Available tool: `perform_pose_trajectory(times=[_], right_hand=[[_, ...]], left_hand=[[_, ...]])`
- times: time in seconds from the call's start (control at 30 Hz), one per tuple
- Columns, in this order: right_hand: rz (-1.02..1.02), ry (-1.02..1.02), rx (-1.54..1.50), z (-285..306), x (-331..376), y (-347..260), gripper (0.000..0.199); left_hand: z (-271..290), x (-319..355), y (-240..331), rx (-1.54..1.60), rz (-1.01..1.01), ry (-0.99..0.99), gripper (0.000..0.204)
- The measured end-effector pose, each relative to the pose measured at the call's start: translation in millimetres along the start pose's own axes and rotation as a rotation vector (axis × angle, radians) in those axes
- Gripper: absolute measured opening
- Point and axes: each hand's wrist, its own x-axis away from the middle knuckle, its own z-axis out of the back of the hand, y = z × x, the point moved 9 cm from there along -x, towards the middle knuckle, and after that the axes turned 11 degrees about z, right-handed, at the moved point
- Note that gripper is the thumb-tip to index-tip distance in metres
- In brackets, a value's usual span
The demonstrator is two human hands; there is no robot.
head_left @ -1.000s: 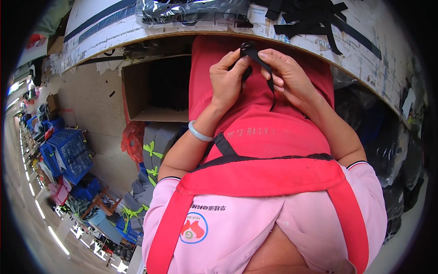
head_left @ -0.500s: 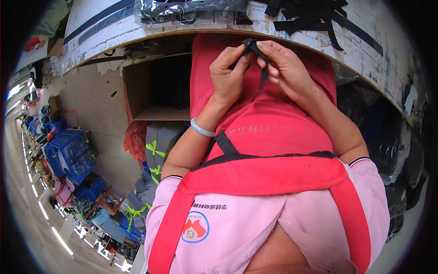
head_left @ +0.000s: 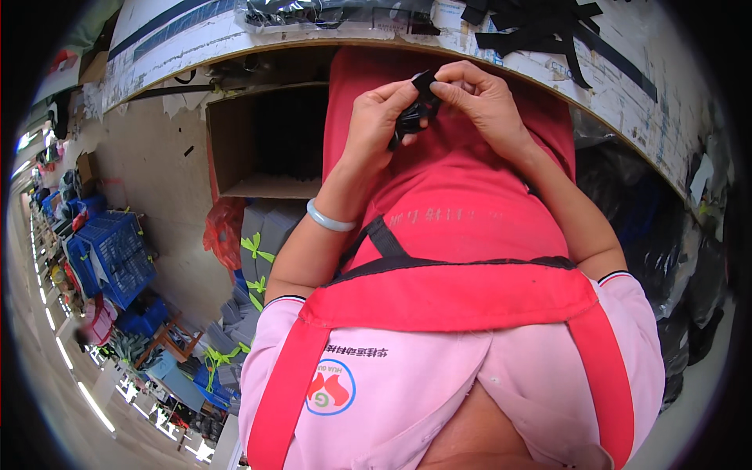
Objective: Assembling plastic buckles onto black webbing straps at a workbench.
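Observation:
Over my lap, close to the table's edge, both hands work on a black strap (head_left: 424, 81). My left hand (head_left: 371, 121) is closed round it, together with a glossy black piece (head_left: 409, 121) whose exact kind I cannot make out. Thumb and finger of my right hand (head_left: 487, 106) pinch at the strap's upper end, beside the left fingertips. Several more black strips (head_left: 540, 35) lie in a loose pile on the table at the right.
The worn white tabletop (head_left: 180, 53) curves across the front, with a clear plastic bag (head_left: 329, 17) of dark pieces on it. Below stands an open cardboard box (head_left: 270, 188). Grey bundles with green ties (head_left: 254, 247), a red bag (head_left: 225, 231) and blue crates (head_left: 117, 258) are at the left.
My left hand has turned, and the glossy black piece now shows in its fingers. The strap's hanging tail no longer shows below the right hand, which has shifted slightly.

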Motion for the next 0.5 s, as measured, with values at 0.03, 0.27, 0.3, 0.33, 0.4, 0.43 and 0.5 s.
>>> perform_pose_trajectory(times=[0.03,0.27,0.3,0.33,0.4,0.43,0.5], right_hand=[[0.112,0.012,0.066,0,-2,-9,0.015],[0.186,0.010,0.257,-8,3,-75,0.010],[0.186,0.015,0.259,-3,2,-75,0.010],[-0.019,-0.095,0.262,-3,1,-53,0.013],[-0.217,-0.234,0.243,-7,7,-26,0.020],[-0.219,-0.234,0.240,-7,8,-24,0.020],[-0.303,-0.154,0.291,-3,11,-20,0.022]], left_hand=[[-2,-1,-1,0.004,0.000,0.001,0.025],[5,6,19,-0.112,-0.190,0.189,0.023],[6,7,23,-0.133,-0.224,0.219,0.022],[5,7,23,-0.134,-0.222,0.216,0.022],[5,11,29,-0.194,-0.275,0.233,0.021],[4,12,28,-0.195,-0.272,0.234,0.021],[-2,18,35,-0.252,-0.378,0.246,0.020]])
